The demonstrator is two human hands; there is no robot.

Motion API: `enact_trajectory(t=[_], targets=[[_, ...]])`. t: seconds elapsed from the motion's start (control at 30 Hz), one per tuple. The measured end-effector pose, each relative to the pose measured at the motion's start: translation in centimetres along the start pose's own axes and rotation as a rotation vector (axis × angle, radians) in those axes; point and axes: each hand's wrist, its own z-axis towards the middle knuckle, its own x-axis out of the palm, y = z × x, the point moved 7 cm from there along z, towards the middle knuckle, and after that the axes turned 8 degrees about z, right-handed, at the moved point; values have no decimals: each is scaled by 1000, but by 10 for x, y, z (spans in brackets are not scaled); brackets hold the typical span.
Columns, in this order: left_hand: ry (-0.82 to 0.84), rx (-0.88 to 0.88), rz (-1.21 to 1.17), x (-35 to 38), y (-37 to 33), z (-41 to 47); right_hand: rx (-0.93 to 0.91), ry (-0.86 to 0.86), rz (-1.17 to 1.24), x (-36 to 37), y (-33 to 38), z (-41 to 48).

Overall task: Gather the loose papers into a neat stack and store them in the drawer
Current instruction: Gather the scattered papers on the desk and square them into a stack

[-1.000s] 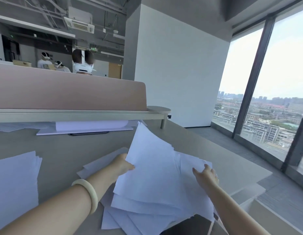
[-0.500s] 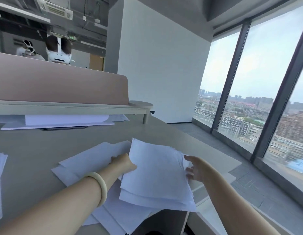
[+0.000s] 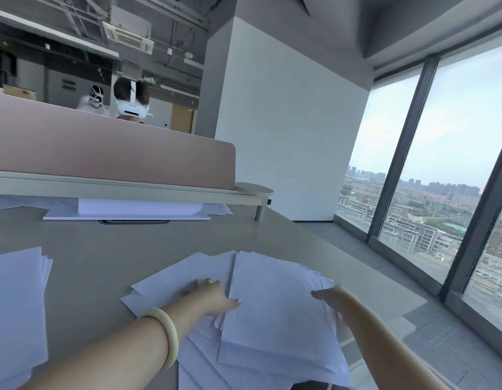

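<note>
A bundle of white papers [image 3: 275,311] lies flat on the grey desk [image 3: 109,249], on top of several loose sheets [image 3: 174,280] fanned out to its left and front. My left hand [image 3: 213,294] rests with straight fingers on the loose sheets, its thumb touching the bundle's left edge. My right hand [image 3: 328,298] touches the bundle's right edge with straight fingers. No drawer is clearly in view; only a dark gap shows below the desk's front edge.
Another pile of paper [image 3: 16,305] lies at the desk's left. More sheets [image 3: 131,211] sit under the raised shelf [image 3: 117,188] below the pink divider [image 3: 103,153]. The desk ends just right of the bundle, with floor and windows beyond. People sit behind the divider.
The bundle, held up tilted in both hands a second ago, has come down flat onto the loose sheets. My left fingers now lie spread on the lower sheets.
</note>
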Motion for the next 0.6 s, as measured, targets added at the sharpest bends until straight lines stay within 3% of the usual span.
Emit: enact_trajectory(t=[0.2,0.3,0.4,0.6], targets=[[-63,113,28,5,4,-13,126,80,201,15,13,-29],[-113,136,-68,5,14,-12,137,107,273,22,14,-35],[-127,58,-124,2,27,-19,45,77,37,29,16,-27],[-42,-274,202,-9,99,-41,-16,-45,-500,44,4,-12]])
